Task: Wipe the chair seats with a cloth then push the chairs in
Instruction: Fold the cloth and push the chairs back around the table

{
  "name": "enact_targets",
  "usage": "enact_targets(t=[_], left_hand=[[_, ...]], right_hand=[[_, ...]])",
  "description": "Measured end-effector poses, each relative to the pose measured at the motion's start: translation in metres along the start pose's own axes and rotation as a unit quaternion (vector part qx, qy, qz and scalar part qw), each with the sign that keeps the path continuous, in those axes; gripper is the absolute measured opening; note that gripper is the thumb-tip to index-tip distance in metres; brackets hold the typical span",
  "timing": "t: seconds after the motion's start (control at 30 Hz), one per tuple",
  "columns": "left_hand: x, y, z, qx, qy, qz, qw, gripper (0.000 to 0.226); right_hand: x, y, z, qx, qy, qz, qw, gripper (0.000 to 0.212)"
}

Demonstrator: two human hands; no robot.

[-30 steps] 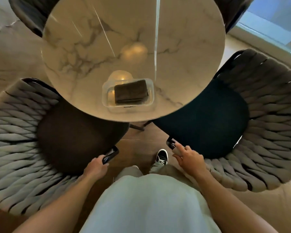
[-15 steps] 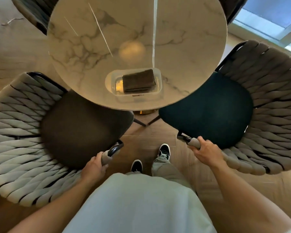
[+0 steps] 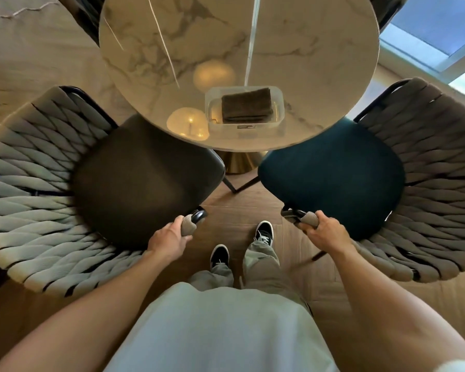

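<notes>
Two woven-rope chairs flank me at a round marble table (image 3: 320,63). The left chair (image 3: 38,189) has a dark brown seat (image 3: 142,181); the right chair (image 3: 435,183) has a dark teal seat (image 3: 333,173). Both seats reach partly under the table edge. My left hand (image 3: 169,240) grips the near arm end of the left chair. My right hand (image 3: 325,232) grips the near arm end of the right chair. A folded dark brown cloth (image 3: 246,104) lies in a clear plastic tray (image 3: 278,114) on the table's near edge.
The table's gold pedestal base (image 3: 238,162) shows between the chairs. My feet in black shoes (image 3: 263,232) stand on the wood floor between them. More dark chairs sit at the far side, top left (image 3: 83,20). A bright window (image 3: 435,30) lies at the upper right.
Both hands closed around the chair arm ends, and both chairs slid closer under the table. I stepped forward, so the table looks nearer.
</notes>
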State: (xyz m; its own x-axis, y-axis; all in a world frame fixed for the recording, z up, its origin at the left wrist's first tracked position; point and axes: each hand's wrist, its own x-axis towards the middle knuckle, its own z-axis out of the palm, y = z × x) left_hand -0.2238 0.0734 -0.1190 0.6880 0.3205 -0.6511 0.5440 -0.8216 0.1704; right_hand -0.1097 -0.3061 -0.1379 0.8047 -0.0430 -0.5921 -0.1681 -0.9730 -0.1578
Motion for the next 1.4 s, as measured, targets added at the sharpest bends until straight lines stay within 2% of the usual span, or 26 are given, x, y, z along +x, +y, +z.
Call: enact_targets(t=[0.37, 0.63, 0.77, 0.93, 1.1, 1.2, 1.3, 1.4], left_hand=[[0.001, -0.001, 0.0, 0.008, 0.005, 0.009, 1.0, 0.058], [0.001, -0.002, 0.002, -0.019, -0.005, 0.015, 1.0, 0.052], [-0.003, 0.001, 0.002, -0.023, -0.013, 0.02, 0.999, 0.07], [-0.024, 0.014, 0.003, 0.025, 0.024, 0.081, 0.996, 0.081], [-0.046, 0.028, 0.013, 0.107, 0.051, 0.164, 0.979, 0.085], [-0.055, 0.045, 0.021, 0.097, 0.026, 0.221, 0.97, 0.079], [-0.07, 0.076, 0.033, 0.078, -0.029, 0.238, 0.968, 0.068], [-0.09, 0.117, 0.054, 0.06, -0.083, 0.258, 0.961, 0.057]], right_hand=[[-0.017, -0.02, 0.007, -0.028, -0.002, 0.049, 0.998, 0.044], [-0.042, -0.014, 0.024, -0.026, 0.103, 0.044, 0.993, 0.054], [-0.049, -0.021, 0.027, 0.006, 0.119, 0.055, 0.991, 0.063], [-0.066, -0.028, 0.027, 0.061, 0.114, 0.051, 0.99, 0.067], [-0.098, -0.025, 0.037, 0.127, 0.135, 0.022, 0.982, 0.053], [-0.12, -0.013, 0.045, 0.187, 0.111, 0.011, 0.976, 0.048], [-0.139, 0.016, 0.051, 0.236, 0.071, 0.026, 0.969, 0.047], [-0.158, 0.056, 0.046, 0.255, 0.07, 0.05, 0.963, 0.042]])
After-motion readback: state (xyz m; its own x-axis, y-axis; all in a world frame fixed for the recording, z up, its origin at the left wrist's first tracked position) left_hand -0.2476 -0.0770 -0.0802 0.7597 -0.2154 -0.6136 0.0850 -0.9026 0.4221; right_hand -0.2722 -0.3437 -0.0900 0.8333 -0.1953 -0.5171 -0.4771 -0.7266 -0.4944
